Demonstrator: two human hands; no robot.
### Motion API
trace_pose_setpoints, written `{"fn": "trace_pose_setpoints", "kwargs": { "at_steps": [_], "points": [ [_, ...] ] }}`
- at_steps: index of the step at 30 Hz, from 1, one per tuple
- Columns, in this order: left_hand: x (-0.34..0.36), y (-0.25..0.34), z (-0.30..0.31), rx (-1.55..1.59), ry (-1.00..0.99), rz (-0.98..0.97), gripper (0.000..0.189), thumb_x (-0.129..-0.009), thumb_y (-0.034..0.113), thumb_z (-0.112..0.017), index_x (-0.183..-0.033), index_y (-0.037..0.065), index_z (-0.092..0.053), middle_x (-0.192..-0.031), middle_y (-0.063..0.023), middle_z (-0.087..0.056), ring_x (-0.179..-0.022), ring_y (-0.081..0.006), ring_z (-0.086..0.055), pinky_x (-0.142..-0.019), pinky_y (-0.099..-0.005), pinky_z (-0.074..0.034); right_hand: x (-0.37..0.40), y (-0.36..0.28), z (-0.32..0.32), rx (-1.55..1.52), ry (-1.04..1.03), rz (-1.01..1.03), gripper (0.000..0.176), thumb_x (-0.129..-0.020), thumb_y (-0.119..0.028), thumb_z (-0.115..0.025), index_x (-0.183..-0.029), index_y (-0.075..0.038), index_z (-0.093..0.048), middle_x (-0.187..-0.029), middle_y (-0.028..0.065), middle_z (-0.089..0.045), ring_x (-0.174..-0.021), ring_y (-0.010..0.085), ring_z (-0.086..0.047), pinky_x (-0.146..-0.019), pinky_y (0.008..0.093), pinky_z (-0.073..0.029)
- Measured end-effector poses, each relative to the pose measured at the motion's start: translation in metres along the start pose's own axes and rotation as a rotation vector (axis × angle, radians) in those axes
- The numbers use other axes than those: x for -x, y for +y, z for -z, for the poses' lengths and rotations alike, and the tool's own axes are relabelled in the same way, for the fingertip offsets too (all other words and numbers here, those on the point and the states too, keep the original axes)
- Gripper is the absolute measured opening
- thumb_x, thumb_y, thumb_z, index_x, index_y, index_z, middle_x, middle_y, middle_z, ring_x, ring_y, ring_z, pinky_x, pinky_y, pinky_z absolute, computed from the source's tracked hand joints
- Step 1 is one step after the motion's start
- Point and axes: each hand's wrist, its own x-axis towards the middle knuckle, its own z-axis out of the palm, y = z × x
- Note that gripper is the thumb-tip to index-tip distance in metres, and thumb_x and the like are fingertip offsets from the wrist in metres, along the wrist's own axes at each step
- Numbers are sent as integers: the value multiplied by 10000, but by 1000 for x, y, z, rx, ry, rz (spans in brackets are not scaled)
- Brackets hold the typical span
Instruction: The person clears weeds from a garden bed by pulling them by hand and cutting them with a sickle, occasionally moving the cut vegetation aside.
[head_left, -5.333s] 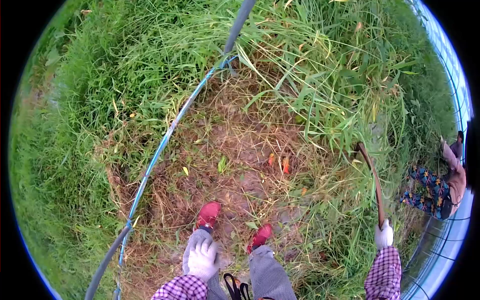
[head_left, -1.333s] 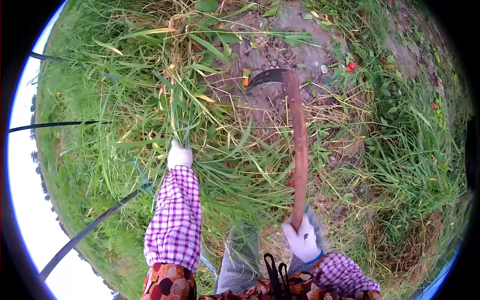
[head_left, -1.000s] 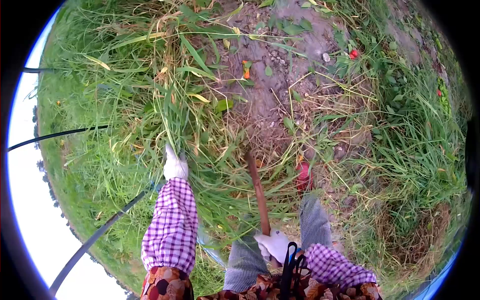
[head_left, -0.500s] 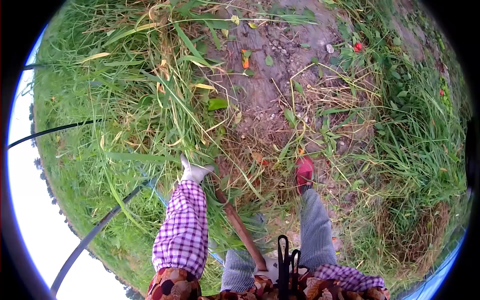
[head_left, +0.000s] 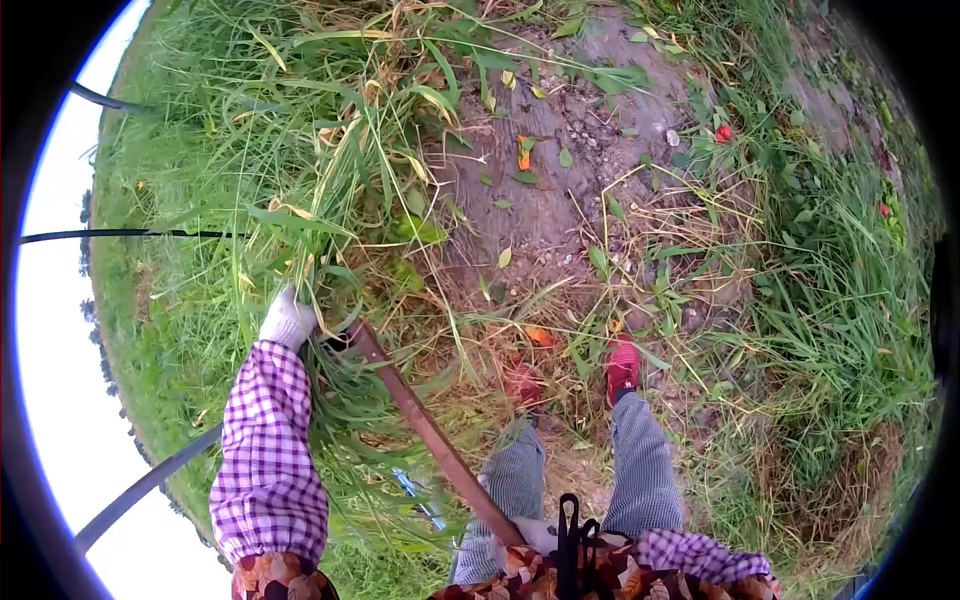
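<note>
My left hand (head_left: pixel 288 320), in a white glove, is closed around a bunch of long grass (head_left: pixel 325 235) at the left. A long wooden handle (head_left: pixel 430 430) runs from my waist up toward that bunch. Its far end, near my left hand, has a dark part half hidden in the blades, so I cannot make out the tool's head. My right hand (head_left: pixel 537 536), also white-gloved and partly covered by the apron's dark straps, is closed on the near end of the handle.
Bare soil (head_left: pixel 540 210) with cut stalks and leaves lies ahead. Red shoes (head_left: pixel 622 365) stand on straw below it. Dense grass (head_left: pixel 840 320) grows on the right. Dark curved hoops (head_left: pixel 150 485) arch at the left. A red fruit (head_left: pixel 723 134) lies near the soil's edge.
My left hand has moved left and slightly up, now closed around the grass. The handle's far end has swung up and left toward it, while its near end stays by my waist.
</note>
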Motion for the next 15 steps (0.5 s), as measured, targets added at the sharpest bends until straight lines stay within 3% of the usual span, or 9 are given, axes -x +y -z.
{"fn": "trace_pose_setpoints", "kwargs": {
  "at_steps": [1, 2, 5, 7, 8, 9, 10, 12, 15],
  "points": [
    [5, -21, 28, 661, -152, 266, 321, -809, 144, -665, -1101, 25, -610, -996, -141, -671, -987, -253, -634, -985, -367, -420, 0, 1, 1, 21, -12, 7, 284, -889, -231, -626, -1076, -44, -521, -783, 44, -563, -719, 91, -543, -673, 230, -418],
    [11, -42, 63, 1272, -124, 634, 518, -780, 160, -724, -1221, -20, -520, -1128, -233, -634, -1085, -345, -610, -914, -409, -487, 5, -2, 5, 35, 16, 52, 291, -889, -232, -626, -1085, -44, -522, -788, 45, -565, -727, 90, -545, -680, 227, -419],
    [23, -53, 113, 1114, -186, 727, 564, -763, 123, -726, -1268, 10, -500, -1209, -232, -605, -1114, -339, -600, -950, -408, -476, 21, -13, 24, 134, 238, 368, 312, -888, -235, -627, -1111, -41, -526, -805, 50, -572, -753, 87, -553, -701, 218, -422],
    [19, -45, 100, 1104, -196, 751, 626, -743, 131, -734, -1301, 11, -477, -1242, -214, -595, -1148, -333, -584, -985, -400, -462, 72, -63, 35, 213, 490, 539, 171, -916, -151, -575, -1015, -32, -504, -749, 63, -553, -550, 155, -518, -544, 273, -460],
    [20, -39, 100, 1129, -199, 786, 667, -739, 144, -741, -1328, 12, -457, -1255, -197, -592, -1166, -322, -576, -1000, -387, -453, 91, -80, 40, -146, 484, 492, 131, -914, -111, -561, -934, -57, -444, -656, 26, -484, -480, 124, -468, -470, 277, -440],
    [21, -36, 96, 1169, -182, 771, 668, -736, 144, -743, -1329, 19, -462, -1248, -197, -597, -1161, -321, -579, -995, -386, -456, 104, -86, 58, -231, 534, 480, 160, -911, -117, -564, -902, -62, -414, -609, 7, -451, -451, 119, -451, -420, 294, -418],
    [21, -33, 89, 1210, -165, 756, 668, -733, 145, -745, -1329, 27, -466, -1242, -197, -601, -1157, -320, -582, -990, -384, -459, 111, -88, 73, -237, 675, 466, 156, -910, -126, -562, -916, -66, -419, -596, 6, -452, -429, 120, -439, -391, 296, -394],
    [14, -30, 57, 1226, -155, 761, 646, -730, 148, -747, -1310, 37, -484, -1221, -195, -612, -1145, -319, -589, -982, -384, -464, 122, -88, 100, -194, 752, 445, 155, -914, -116, -541, -974, -108, -399, -601, -9, -441, -418, 112, -435, -377, 280, -387],
    [12, -26, 48, 1238, -131, 791, 602, -716, 158, -753, -1258, 43, -517, -1178, -198, -630, -1118, -323, -601, -962, -387, -474, 120, -91, 111, -243, 876, 423, 164, -899, -145, -578, -922, -81, -429, -595, 8, -455, -415, 123, -439, -371, 287, -378]
  ]
}}
